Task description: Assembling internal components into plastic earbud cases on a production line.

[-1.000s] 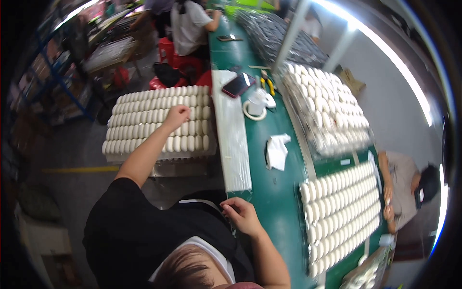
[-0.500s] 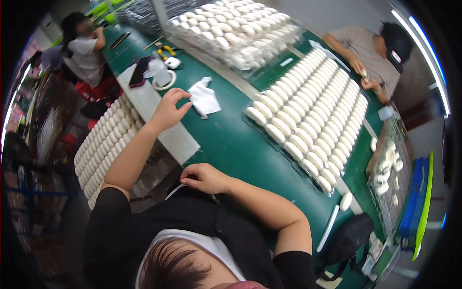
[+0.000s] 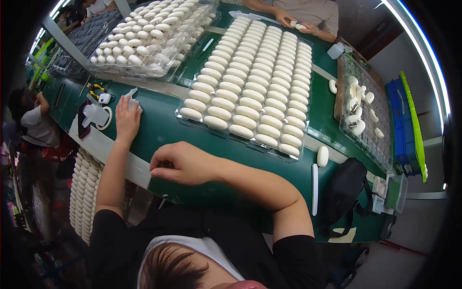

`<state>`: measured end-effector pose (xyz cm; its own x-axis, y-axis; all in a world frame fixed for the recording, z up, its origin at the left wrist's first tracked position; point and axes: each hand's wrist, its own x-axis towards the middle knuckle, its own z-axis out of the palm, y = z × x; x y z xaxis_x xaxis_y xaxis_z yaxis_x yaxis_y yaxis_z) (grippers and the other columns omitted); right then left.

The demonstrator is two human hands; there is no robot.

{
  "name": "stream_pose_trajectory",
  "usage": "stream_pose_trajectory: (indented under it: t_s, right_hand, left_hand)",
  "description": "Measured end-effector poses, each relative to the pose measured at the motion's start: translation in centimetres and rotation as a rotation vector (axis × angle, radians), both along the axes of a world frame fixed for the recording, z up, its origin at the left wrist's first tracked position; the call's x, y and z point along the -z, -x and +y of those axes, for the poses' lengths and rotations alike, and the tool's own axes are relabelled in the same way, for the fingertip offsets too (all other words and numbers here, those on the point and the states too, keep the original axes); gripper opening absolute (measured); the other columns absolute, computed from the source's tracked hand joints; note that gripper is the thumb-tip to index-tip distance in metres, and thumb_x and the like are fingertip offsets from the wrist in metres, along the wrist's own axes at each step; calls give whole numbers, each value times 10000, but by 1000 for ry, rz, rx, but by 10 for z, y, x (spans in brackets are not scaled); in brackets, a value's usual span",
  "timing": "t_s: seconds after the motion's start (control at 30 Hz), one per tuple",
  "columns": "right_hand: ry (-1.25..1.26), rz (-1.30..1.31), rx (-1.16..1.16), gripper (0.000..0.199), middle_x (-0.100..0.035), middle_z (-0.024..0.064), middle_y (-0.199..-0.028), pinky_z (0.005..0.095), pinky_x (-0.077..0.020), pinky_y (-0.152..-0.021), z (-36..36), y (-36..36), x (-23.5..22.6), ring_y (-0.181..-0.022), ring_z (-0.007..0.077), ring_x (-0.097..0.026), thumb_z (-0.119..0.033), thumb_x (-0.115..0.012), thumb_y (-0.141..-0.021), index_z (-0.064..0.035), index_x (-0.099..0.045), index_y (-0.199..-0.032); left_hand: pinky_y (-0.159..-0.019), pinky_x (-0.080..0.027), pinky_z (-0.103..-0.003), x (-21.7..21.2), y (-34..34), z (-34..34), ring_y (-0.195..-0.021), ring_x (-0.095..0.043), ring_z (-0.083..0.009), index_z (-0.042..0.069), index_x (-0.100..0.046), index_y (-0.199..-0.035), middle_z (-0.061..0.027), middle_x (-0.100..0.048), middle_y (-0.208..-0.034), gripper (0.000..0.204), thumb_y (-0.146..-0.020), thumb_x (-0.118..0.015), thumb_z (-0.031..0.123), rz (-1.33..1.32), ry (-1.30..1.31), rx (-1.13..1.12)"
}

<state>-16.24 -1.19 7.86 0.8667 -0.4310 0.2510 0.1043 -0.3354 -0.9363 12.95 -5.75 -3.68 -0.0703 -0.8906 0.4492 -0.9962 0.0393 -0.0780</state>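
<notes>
My left hand [image 3: 128, 121] reaches out over the green table. Its fingers are on a crumpled white cloth [image 3: 134, 95], which bunches up around them and sticks out past the fingertips and to the right. Nearer to me, my right hand [image 3: 182, 164] hovers above the front edge of the table. Its fingers curl loosely, with a gap between forefinger and thumb, and no object shows in it. Beyond the hands lies a large clear tray [image 3: 230, 138] filled with rows of white oval pieces [image 3: 243, 119].
Left of the cloth are a white ring [image 3: 105, 119], a translucent cup [image 3: 96, 115], a phone [image 3: 83, 126] and yellow-handled pliers [image 3: 97, 89]. Stacked trays [image 3: 144, 70] stand behind. A white strip [image 3: 314, 190] and a black bag [image 3: 344, 192] lie right. A co-worker's hands [image 3: 294, 23] work opposite.
My left hand has moved onto the white cloth, bunching it. My right hand has risen from my lap to above the table edge. The view has turned to the right.
</notes>
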Motion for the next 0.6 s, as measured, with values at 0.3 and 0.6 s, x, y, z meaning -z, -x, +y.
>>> stream_pose_trajectory:
  t_s: [0.3, 0.6]
  right_hand:
    - [315, 419, 771, 163, -646, 95, -817, 302, -498, -667, -77, 125, 9, -710, 188, -605, -166, -643, -856, -20, -653, -929]
    - [283, 1125, 1452, 254, -672, 134, -804, 354, -498, -711, -61, 297, 18, -751, 266, -643, -247, -668, -801, -22, -670, -919]
  left_hand:
    - [-920, -427, -384, -36, 84, -23, -1095, -529, -315, 19, -645, -909, -142, -569, -1129, 109, -808, -655, 58, 519, 195, 435]
    - [-742, -483, -360, -34, 161, -3, -832, -588, -294, 18, -625, -835, -110, -620, -917, 129, -721, -679, -8, 748, 165, 877]
